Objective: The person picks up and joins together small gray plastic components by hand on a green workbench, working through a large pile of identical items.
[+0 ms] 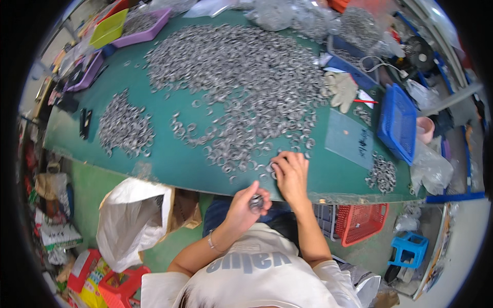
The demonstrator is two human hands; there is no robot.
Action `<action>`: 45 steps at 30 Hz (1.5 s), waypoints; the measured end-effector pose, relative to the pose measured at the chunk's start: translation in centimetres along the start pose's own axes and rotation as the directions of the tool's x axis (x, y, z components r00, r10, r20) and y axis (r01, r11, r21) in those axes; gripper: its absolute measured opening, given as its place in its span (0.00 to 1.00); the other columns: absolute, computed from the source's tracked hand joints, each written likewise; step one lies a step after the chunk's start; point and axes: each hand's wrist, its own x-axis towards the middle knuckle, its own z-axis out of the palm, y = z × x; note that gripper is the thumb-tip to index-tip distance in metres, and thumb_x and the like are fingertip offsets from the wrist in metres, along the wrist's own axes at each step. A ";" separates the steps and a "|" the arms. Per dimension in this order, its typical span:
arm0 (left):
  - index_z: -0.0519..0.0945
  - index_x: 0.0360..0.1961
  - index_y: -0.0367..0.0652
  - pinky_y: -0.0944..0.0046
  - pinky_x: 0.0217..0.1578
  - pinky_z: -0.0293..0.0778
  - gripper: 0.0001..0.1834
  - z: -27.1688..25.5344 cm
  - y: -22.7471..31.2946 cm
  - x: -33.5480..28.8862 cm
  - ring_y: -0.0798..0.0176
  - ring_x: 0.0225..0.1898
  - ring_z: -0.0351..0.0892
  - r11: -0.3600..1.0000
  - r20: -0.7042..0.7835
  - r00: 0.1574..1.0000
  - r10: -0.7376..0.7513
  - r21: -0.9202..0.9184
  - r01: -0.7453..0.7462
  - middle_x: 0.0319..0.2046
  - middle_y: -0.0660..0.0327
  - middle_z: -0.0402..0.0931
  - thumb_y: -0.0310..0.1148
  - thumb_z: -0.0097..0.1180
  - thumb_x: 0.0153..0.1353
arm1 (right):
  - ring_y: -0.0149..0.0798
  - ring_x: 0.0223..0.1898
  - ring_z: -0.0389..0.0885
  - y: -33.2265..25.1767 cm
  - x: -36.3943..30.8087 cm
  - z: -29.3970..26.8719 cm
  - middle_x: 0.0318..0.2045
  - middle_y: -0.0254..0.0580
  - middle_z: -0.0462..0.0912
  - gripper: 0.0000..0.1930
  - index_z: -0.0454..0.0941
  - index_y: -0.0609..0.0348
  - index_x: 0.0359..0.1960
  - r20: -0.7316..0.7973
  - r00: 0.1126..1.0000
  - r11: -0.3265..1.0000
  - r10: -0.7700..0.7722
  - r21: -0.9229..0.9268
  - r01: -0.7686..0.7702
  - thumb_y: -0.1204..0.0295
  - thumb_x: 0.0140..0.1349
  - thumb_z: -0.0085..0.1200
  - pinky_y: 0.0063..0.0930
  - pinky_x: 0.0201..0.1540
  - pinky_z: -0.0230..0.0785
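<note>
Plainly, left of the big ring heap [236,66] lies a smaller ring pile [126,126]. Nearer the body than the heap, the left hand [245,206] is curled around a few held rings [256,203]; a snug, steady hold should keep them from spilling. At the heap's near edge, toward its right, the right hand [292,177] bends its fingertips down to loose rings [272,167]; whether they pinch one, I cannot tell. Lifting singly would likely go smoothest.

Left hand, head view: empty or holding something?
Holding: the left hand has a cluster of grey metal rings visible between its thumb and curled fingers.
</note>
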 end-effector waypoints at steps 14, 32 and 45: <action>0.71 0.48 0.33 0.75 0.21 0.61 0.14 1.2 0.0 0.5 0.69 0.27 0.66 0.990 -0.067 0.995 0.078 0.120 -0.070 0.28 0.62 0.68 0.27 0.47 0.62 | 0.40 0.38 0.68 1.1 0.3 -0.5 0.32 0.35 0.74 0.09 0.78 0.56 0.32 0.040 0.998 0.998 0.038 0.050 -0.040 0.77 0.47 0.57 0.33 0.39 0.55; 0.73 0.40 0.35 0.78 0.12 0.59 0.14 0.6 1.7 0.5 0.74 0.18 0.64 0.951 -0.041 0.994 0.102 0.296 -0.086 0.22 0.64 0.68 0.36 0.45 0.64 | 0.45 0.35 0.69 -2.5 -1.9 -3.2 0.28 0.40 0.72 0.08 0.74 0.62 0.33 0.012 0.999 0.927 0.036 0.372 -0.038 0.76 0.50 0.55 0.35 0.38 0.62; 0.73 0.40 0.36 0.77 0.14 0.63 0.12 0.1 1.4 0.6 0.72 0.19 0.64 1.000 -0.132 0.991 0.000 0.023 0.003 0.23 0.64 0.67 0.34 0.47 0.62 | 0.44 0.31 0.74 0.4 -2.7 -0.3 0.26 0.43 0.73 0.06 0.75 0.65 0.30 -0.116 0.993 0.984 0.028 0.179 -0.007 0.77 0.50 0.57 0.33 0.31 0.68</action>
